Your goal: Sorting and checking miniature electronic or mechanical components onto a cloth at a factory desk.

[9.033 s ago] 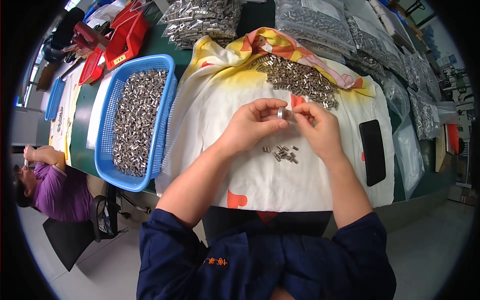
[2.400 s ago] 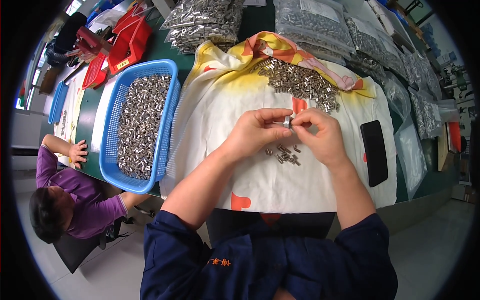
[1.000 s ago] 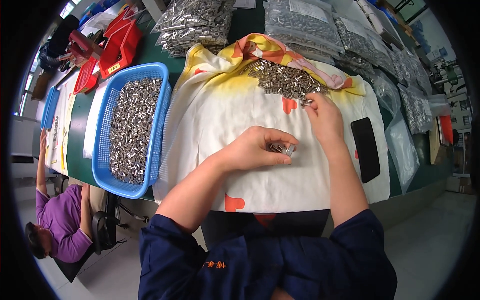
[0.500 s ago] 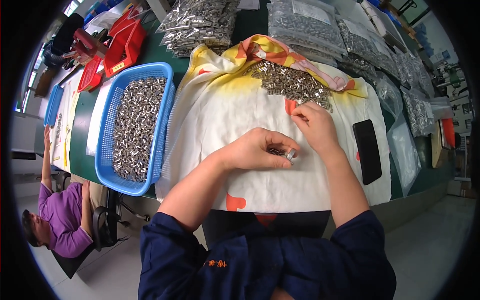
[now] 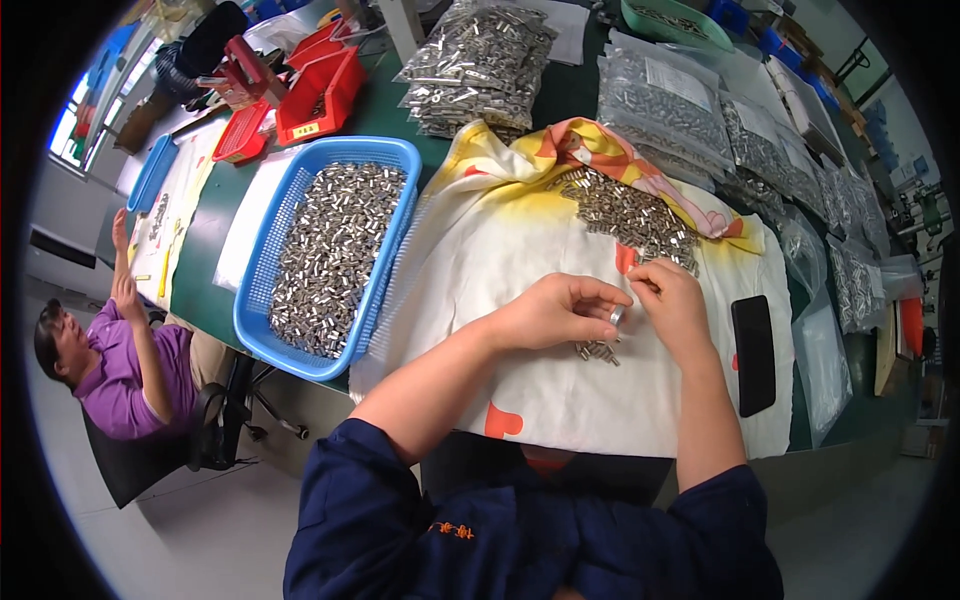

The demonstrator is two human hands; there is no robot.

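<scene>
My left hand (image 5: 568, 312) hovers over the white patterned cloth (image 5: 480, 350), its thumb and fingers curled round a small silver, ring-shaped metal piece (image 5: 617, 314). Just below it, a few short metal sleeves (image 5: 598, 351) lie in a loose cluster on the cloth. To its right is my right hand (image 5: 672, 302), fingertips pinched together close to the left hand; whatever they hold is too small to make out. Beyond both hands, a heap of small metal sleeves (image 5: 635, 215) rests on the cloth beside its folded, coloured edge.
On the left stands a blue basket (image 5: 412, 190) full of metal sleeves. A black phone (image 5: 754, 355) lies at right. Bags of metal parts (image 5: 475, 70) and more bags (image 5: 665, 100) line the back, near red bins (image 5: 325, 95). A co-worker in purple (image 5: 140, 375) sits far left.
The view has shifted. My left hand has moved away from me, nearer my right hand, uncovering the small cluster of sleeves. The co-worker's hands have come together.
</scene>
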